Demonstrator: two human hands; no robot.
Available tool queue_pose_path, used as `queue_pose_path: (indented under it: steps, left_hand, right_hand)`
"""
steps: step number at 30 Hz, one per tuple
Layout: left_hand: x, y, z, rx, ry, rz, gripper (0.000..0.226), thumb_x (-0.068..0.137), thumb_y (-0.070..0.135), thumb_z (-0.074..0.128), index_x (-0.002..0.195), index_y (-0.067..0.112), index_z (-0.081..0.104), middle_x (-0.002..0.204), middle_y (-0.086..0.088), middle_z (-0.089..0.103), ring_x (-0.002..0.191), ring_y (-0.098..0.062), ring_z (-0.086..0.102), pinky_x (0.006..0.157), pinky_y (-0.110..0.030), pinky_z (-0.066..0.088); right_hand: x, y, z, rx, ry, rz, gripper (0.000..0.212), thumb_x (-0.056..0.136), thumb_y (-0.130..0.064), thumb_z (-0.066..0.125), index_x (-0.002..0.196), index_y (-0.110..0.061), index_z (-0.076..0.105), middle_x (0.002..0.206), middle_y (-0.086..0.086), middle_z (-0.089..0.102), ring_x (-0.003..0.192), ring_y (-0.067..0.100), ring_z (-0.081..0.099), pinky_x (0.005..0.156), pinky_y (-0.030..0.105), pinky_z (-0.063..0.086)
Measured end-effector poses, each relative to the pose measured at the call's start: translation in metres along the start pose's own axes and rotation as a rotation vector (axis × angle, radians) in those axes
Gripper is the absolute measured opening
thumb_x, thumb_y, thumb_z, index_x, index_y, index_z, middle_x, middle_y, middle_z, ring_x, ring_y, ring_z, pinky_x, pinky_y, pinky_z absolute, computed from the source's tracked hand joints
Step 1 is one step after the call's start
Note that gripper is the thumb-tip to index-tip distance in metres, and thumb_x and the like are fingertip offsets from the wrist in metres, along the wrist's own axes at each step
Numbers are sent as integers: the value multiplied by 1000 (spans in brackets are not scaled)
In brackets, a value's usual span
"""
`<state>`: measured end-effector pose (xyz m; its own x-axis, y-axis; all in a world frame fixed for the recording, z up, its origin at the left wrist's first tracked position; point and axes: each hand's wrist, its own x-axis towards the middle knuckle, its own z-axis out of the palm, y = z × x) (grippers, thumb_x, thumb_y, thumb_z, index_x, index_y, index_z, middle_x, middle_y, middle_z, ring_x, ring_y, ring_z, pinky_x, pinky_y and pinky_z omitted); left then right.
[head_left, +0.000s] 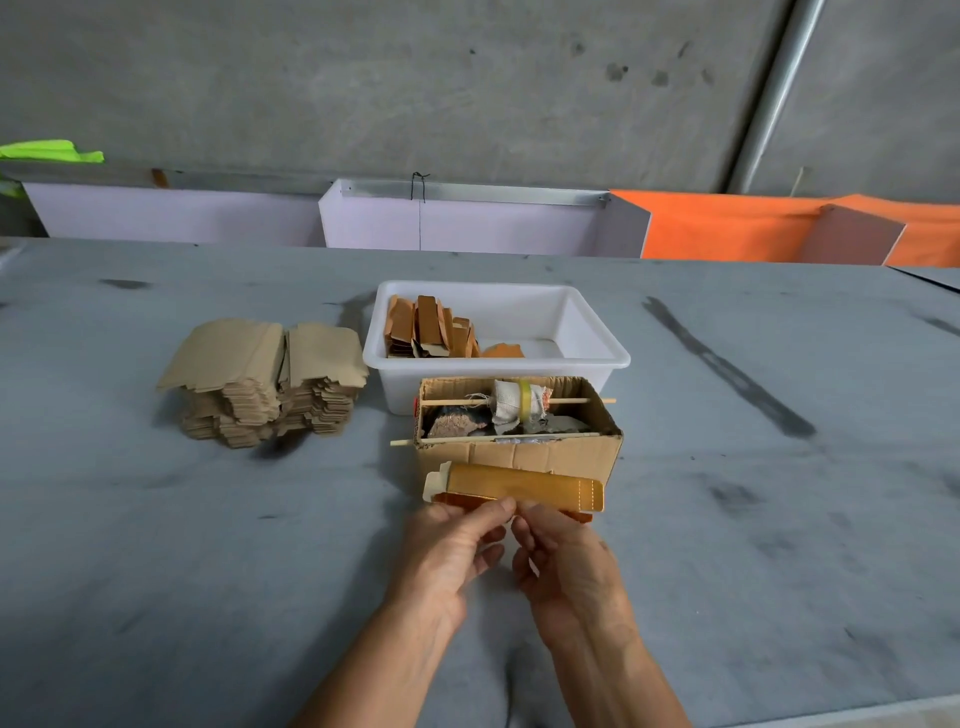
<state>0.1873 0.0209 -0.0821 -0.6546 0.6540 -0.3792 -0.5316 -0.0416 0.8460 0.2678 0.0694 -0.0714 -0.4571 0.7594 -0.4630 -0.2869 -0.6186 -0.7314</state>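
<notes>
A long gold-coloured carton blank (519, 488), partly folded, is held level just in front of a small cardboard box (524, 457). My left hand (452, 551) pinches its near edge at the middle with thumb and forefinger. My right hand (561, 561) pinches the same edge right beside it, fingers curled. A pale tab sticks out at the blank's left end. A stack of flat brown carton blanks (260, 379) lies on the table to the left. A white plastic tub (597, 343) behind the box holds several folded gold cartons (431, 327) standing on edge at its left side.
The cardboard box has two thin wooden sticks (571, 401) pushed through it, a cloth roll with yellow tape (519, 405) on one, and rags inside. The grey table (779, 519) is smudged with dark marks. White and orange panels (727, 223) line the far edge below a concrete wall.
</notes>
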Motion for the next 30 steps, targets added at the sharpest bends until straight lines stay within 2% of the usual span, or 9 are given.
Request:
queue_pose_path:
  steps: [2,7,11,14,17,20,24,27,30]
  left_hand:
    - [-1,-1,0,22,-14,20,7,76,0,70,74,6,67,56,1,65,54,-7,58,55,-22,48]
    - [-4,2,-5,-7,-10,-14,10,73,-1,73,78,4,66,60,-5,67,53,-12,62,50,-23,52]
    - [-2,15,-16,-103,73,34,13,73,-2,72,78,6,63,60,-8,67,47,-15,61,44,-21,51]
    - [-2,22,-21,-19,74,110,14,74,-5,71,77,5,62,57,-7,67,45,-14,62,41,-19,49]
    - [-4,24,-23,64,92,176,14,74,0,74,80,5,63,59,-6,69,47,-15,64,41,-19,49]
    - [-5,26,-24,124,80,200,18,70,5,78,83,7,66,65,-8,72,52,-17,67,44,-22,52]
    - [-7,27,-22,226,100,253,17,70,-3,76,80,6,66,63,-5,71,50,-18,66,44,-21,51]
    - [-8,25,-18,153,133,248,14,74,-6,72,77,2,61,60,-6,69,50,-19,67,44,-22,51]
    - [-11,23,-12,48,146,217,11,77,-6,69,78,0,60,61,-10,69,52,-21,67,46,-24,52]
  right_hand:
    - [2,-2,0,-14,15,-2,16,74,-1,73,84,-11,63,67,3,65,68,16,56,62,30,41]
    - [7,-4,1,-95,30,-57,19,72,4,74,73,-10,62,51,0,61,54,13,54,56,26,41]
    - [11,-12,-1,-202,58,-153,20,70,3,77,75,-9,62,53,-2,62,60,15,55,59,26,40]
    - [11,-16,-2,-282,53,-185,22,68,-1,80,83,-6,65,64,2,65,64,16,57,61,27,42]
    - [10,-18,0,-316,39,-168,24,68,-4,81,86,-5,66,61,1,64,62,15,57,60,26,43]
    - [11,-23,1,-317,11,-139,22,68,-1,80,80,-8,63,55,-2,62,57,13,55,56,25,42]
    - [9,-28,3,-315,-12,-131,18,70,-2,78,69,-12,62,50,-3,61,55,12,54,54,24,40]
    - [4,-28,7,-250,-77,-122,13,70,-10,78,72,-10,65,56,0,64,60,13,58,57,26,42]
    - [-2,-25,13,-335,-123,-126,11,74,-14,76,79,-9,67,62,0,68,65,14,62,63,29,44]
